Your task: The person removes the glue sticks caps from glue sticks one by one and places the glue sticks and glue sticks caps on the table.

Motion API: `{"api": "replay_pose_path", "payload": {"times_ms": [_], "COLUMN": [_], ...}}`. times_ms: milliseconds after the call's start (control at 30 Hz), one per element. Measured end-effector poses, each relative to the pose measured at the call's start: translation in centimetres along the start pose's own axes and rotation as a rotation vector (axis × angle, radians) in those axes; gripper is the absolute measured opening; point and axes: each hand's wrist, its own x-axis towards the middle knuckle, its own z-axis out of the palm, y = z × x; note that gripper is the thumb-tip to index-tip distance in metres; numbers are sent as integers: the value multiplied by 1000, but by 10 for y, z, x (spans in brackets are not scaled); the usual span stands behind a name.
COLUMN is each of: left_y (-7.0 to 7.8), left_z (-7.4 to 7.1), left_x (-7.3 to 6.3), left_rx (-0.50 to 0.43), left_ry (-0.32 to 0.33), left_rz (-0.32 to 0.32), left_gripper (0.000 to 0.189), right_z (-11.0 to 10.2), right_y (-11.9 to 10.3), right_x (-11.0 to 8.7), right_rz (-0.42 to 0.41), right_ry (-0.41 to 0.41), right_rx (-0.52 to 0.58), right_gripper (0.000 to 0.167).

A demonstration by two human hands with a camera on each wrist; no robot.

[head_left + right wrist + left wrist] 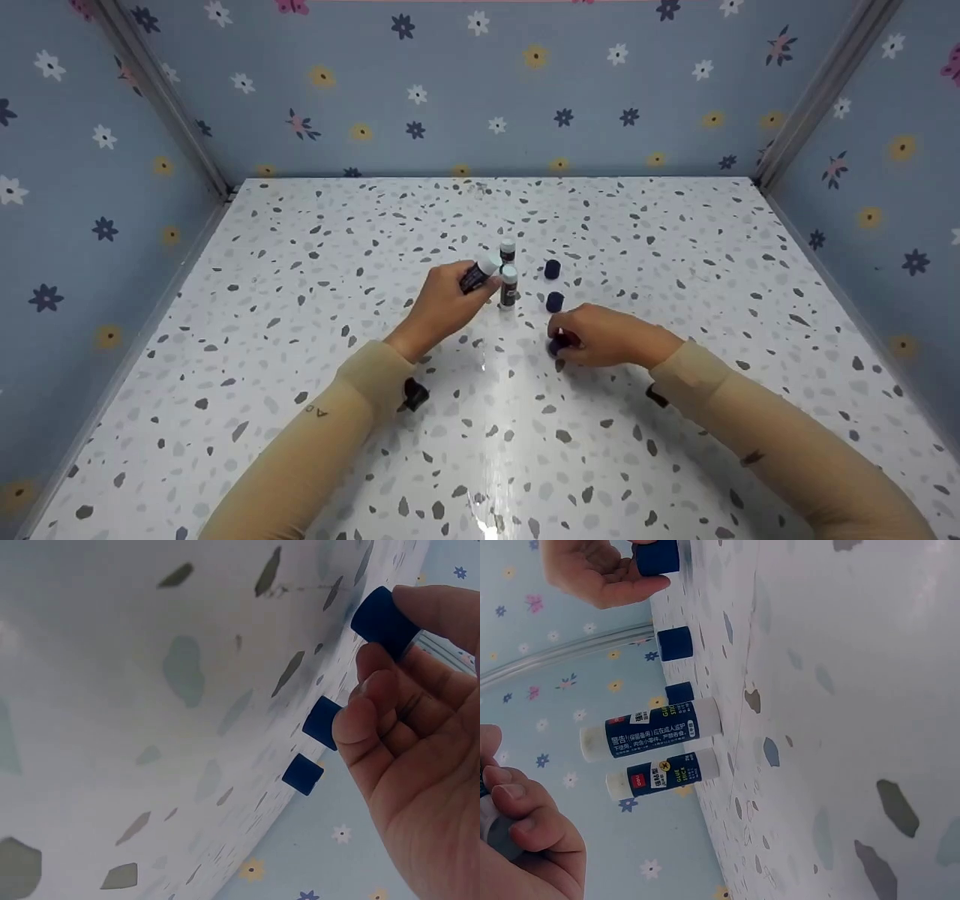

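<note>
My left hand (442, 306) grips a glue stick (478, 276) with a dark label and a white end, tilted above the table. Just beside it, two more glue sticks stand upright: a nearer one (508, 289) and one behind it (508, 247). Their dark blue labels and pale, capless tops show in the left wrist view. Between thumb and fingers, my right hand (606, 336) pinches a dark blue cap (384, 621) at the tabletop. Beyond that hand, a second blue cap (554, 302) and a third blue cap (553, 268) sit in a row on the table.
The white table (315, 247) has a grey speckled pattern. Flower-patterned blue panels (450, 90) close it in at the back and both sides, with metal strips (829, 90) at the corners. A bright reflection lies on the front of the tabletop.
</note>
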Motion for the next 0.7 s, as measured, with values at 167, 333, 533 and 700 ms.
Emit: {"api": "replay_pose_path", "payload": {"times_ms": [167, 333, 533, 700], "left_y": [0, 0, 2, 2], "left_z": [1, 1, -1, -1], "left_x": [-1, -3, -5, -6], "left_rx": [-23, -36, -57, -77], "left_ry": [10, 6, -31, -65], "left_rz": [-10, -27, -34, -27], "left_gripper": [26, 25, 23, 24], "right_z": [1, 2, 4, 3], "right_y": [-3, -5, -5, -7], "right_x": [-1, -1, 1, 1], "right_rz": [12, 32, 46, 43], "right_ry": [-22, -46, -61, -61], "right_rx": [12, 23, 32, 34], "right_gripper": [12, 13, 14, 14]}}
